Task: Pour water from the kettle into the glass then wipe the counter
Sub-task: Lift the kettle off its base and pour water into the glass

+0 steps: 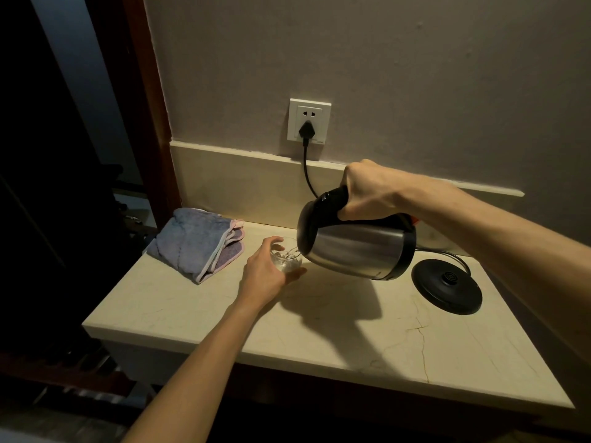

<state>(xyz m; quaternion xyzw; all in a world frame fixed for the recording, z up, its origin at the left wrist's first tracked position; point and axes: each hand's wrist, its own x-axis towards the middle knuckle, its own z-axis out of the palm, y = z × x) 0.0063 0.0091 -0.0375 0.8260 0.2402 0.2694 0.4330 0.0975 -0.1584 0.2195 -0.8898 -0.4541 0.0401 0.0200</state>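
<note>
A steel kettle [355, 247] with a black lid and handle is tipped far over to the left above the pale stone counter [351, 334]. My right hand [367, 190] grips its black handle from above. Water runs from the spout into a small clear glass [287, 259] that stands on the counter. My left hand [265, 273] wraps around the glass from the near left side. A folded blue-grey cloth [198, 241] with pink edging lies at the counter's back left corner.
The kettle's round black base [447, 286] sits on the counter to the right, its cord running up to a plug in the white wall socket [308, 123]. A brown door frame [150, 123] borders the counter on the left, with dark space beyond.
</note>
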